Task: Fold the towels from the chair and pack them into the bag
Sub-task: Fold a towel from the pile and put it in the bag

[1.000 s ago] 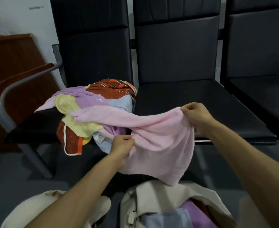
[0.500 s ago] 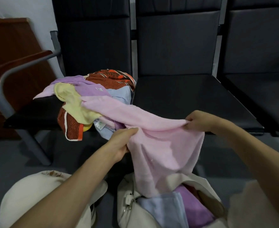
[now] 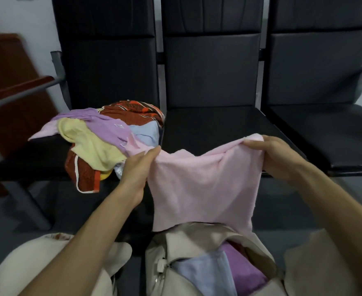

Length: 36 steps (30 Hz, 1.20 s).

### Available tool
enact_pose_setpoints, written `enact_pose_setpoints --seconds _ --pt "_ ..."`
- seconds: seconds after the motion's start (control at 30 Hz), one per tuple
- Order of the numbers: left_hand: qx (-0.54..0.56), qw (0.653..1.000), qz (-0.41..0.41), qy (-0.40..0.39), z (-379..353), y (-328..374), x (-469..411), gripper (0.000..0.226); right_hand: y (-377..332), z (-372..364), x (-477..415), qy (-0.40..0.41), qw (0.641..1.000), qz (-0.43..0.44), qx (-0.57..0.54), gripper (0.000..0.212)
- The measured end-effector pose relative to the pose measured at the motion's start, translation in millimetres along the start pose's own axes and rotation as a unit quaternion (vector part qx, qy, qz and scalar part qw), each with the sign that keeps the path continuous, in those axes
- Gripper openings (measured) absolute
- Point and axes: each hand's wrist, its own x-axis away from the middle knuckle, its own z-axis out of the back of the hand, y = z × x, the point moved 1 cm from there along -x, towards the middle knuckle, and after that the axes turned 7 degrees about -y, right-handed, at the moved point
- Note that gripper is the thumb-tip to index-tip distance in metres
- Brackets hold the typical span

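Note:
A pink towel (image 3: 203, 184) hangs spread in front of me, held up by its top edge. My left hand (image 3: 137, 167) grips its left corner and my right hand (image 3: 276, 154) grips its right corner. A pile of towels (image 3: 103, 137), purple, yellow, light blue and orange-patterned, lies on the left black chair seat (image 3: 26, 163). Below the pink towel, an open beige bag (image 3: 188, 242) sits between my knees, with a folded light blue towel (image 3: 205, 272) and a purple one (image 3: 244, 268) inside.
Three joined black chairs stand against the wall; the middle seat (image 3: 214, 127) and right seat (image 3: 336, 133) are bare. A brown wooden armrest (image 3: 15, 90) and metal frame are at the left. Grey floor lies under the chairs.
The pink towel has come off the pile and now hangs flat between my hands. Both hands moved apart and up, stretching its top edge.

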Motion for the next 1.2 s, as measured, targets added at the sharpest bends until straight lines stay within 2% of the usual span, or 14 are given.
enact_pose_setpoints --seconds 0.1,0.2,0.27,0.33,0.4,0.43,0.5,0.6,0.73,0.83,0.93,1.03,1.1,1.2 --pt "-0.02 0.998 -0.027 0.05 5 8 5 0.014 4 6 0 0.009 0.999 -0.019 -0.033 0.049" --pt "-0.011 0.995 -0.031 0.091 12 16 3 0.009 3 15 -1 0.098 0.993 -0.007 -0.071 0.027" --pt "-0.015 0.994 -0.028 0.1 15 18 -2 0.017 6 21 0 0.164 0.986 0.003 -0.015 0.013" --pt "-0.022 0.993 -0.037 0.112 17 15 -7 0.016 9 26 3 0.194 0.979 0.012 0.06 0.021" --pt "-0.012 0.993 -0.056 0.103 17 14 -9 0.007 11 27 8 0.19 0.973 0.024 0.13 0.015" --pt "-0.014 0.994 -0.056 0.093 15 14 -8 0.012 12 28 10 0.181 0.972 0.026 0.15 0.011" --pt "-0.017 0.997 -0.035 0.061 12 14 -8 0.025 15 31 13 0.16 0.976 0.028 0.145 0.008" --pt "-0.009 0.999 0.009 0.03 10 14 -10 0.017 16 36 18 0.137 0.984 0.018 0.113 0.011" --pt "-0.088 0.994 -0.064 0.022 14 19 -7 0.018 7 41 24 0.11 0.987 0.03 0.115 0.029" --pt "-0.126 0.981 -0.126 0.07 22 33 -4 0.026 0 42 28 0.085 0.975 0.046 0.2 0.04" --pt "-0.183 0.959 -0.196 0.089 30 42 -1 0.033 0 39 26 0.071 0.952 0.047 0.295 0.036" --pt "-0.288 0.916 -0.256 0.111 30 42 4 0.036 4 31 20 0.129 0.864 0.08 0.481 0.021" --pt "-0.335 0.884 -0.295 0.14 27 40 7 0.032 5 29 17 0.188 0.828 0.13 0.512 0.021" --pt "-0.321 0.871 -0.327 0.179 27 41 7 0.026 6 32 12 0.257 0.806 0.178 0.502 0.02"
